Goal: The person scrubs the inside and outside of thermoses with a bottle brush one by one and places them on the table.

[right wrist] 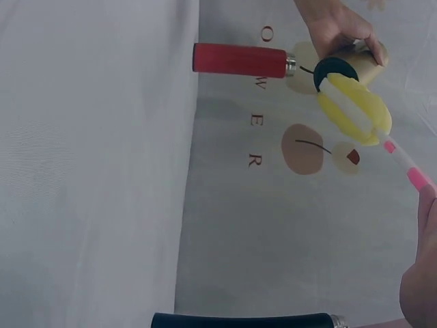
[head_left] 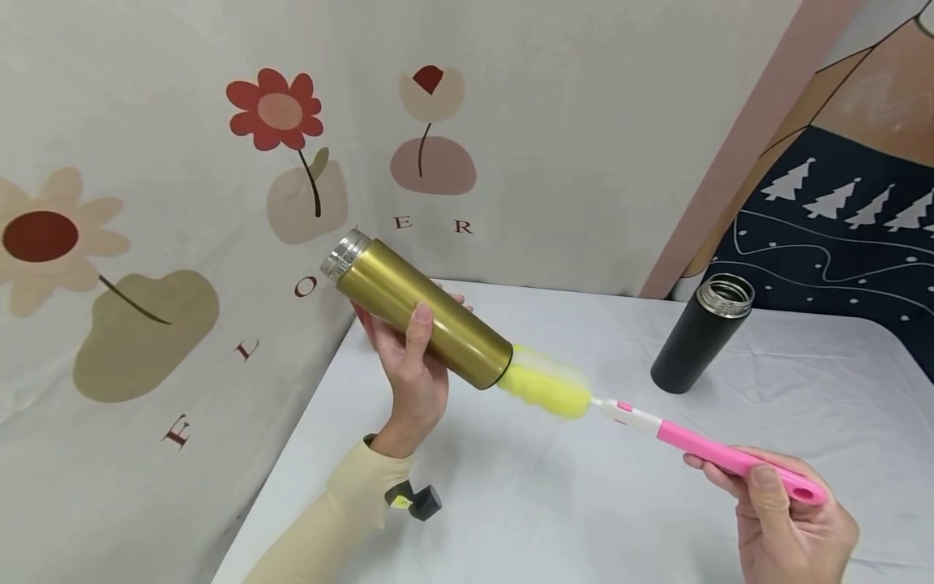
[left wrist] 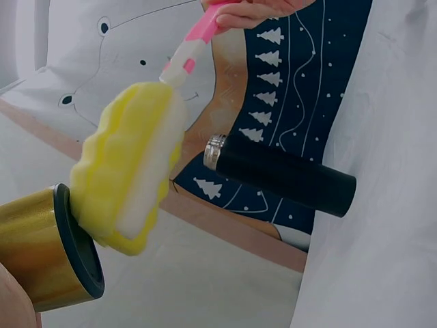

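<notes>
My left hand (head_left: 416,377) grips a gold metal bottle (head_left: 426,312) around its middle, thumb along the near side. The bottle is tilted, its silver threaded neck up at the left and its dark base down at the right. In my right hand (head_left: 791,519) is a bottle brush (head_left: 708,450), pinched by its pink handle. Its yellow and white sponge head (head_left: 547,389) lies against the outside of the bottle's base, and looks blurred in the head view. The left wrist view shows the sponge (left wrist: 126,167) right at the base's dark rim.
A black bottle (head_left: 693,345) without a lid stands on the white-covered table (head_left: 569,503) at the right. Toward the back left stands a red bottle (right wrist: 239,60), mostly hidden behind the left hand in the head view. Printed cloth (head_left: 554,146) hangs behind the table.
</notes>
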A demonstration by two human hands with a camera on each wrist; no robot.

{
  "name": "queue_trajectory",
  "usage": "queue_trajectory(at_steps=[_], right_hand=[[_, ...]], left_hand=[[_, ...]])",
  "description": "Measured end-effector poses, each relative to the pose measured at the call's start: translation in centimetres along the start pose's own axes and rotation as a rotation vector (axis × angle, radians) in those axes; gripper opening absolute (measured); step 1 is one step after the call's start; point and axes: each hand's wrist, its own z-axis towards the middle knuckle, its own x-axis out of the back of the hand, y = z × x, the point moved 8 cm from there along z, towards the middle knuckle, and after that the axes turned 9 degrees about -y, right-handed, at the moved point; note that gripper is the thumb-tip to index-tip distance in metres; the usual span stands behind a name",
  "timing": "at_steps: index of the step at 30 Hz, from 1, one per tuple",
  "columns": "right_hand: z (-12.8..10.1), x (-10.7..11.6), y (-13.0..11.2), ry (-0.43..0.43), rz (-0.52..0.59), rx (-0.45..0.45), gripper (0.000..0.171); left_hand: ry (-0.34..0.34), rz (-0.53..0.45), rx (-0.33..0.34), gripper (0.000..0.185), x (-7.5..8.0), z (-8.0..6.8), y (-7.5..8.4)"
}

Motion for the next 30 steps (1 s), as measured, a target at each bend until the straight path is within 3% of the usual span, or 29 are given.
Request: queue_trajectory(at_steps=[7,15,18,22,25,26,30], right_hand=[[0.3,-0.5,1.0,0.019,-0.036,-0.038,0.021],[-0.7,-0.4,2.3,0.078,-0.162,-0.19,0.019],[-1.0,-0.5,2.1,0.057,-0.169,-0.182,0.018],[-1.2,0.0,1.2,0.034,-0.114,-0.101,0.017],[-1.1,1.2,0.7,0.072,-0.146,-0.081,0.018],[-1.1,1.6,0.5,0.1,-0.204,-0.095,0.018],[-0.8,3.6,0.1,0.178,-0.218,-0.085,0.019]], left_hand=[[-0.022,-0.005,-0.026,0.062,-0.5,-0.1,0.7],[-0.052,0.036,-0.048,0.045,-1.1,-0.2,0.2],[-0.081,0.068,-0.052,0.045,-1.2,-0.3,-0.4],[-0.123,0.12,-0.04,0.049,-1.2,-0.3,-1.5],[-0.152,0.15,-0.01,0.053,-1.1,-0.6,-2.8],[-0.159,0.16,0.001,0.055,-1.1,-0.7,-3.3],[-0.152,0.226,0.047,0.063,-0.7,-1.1,-5.1]])
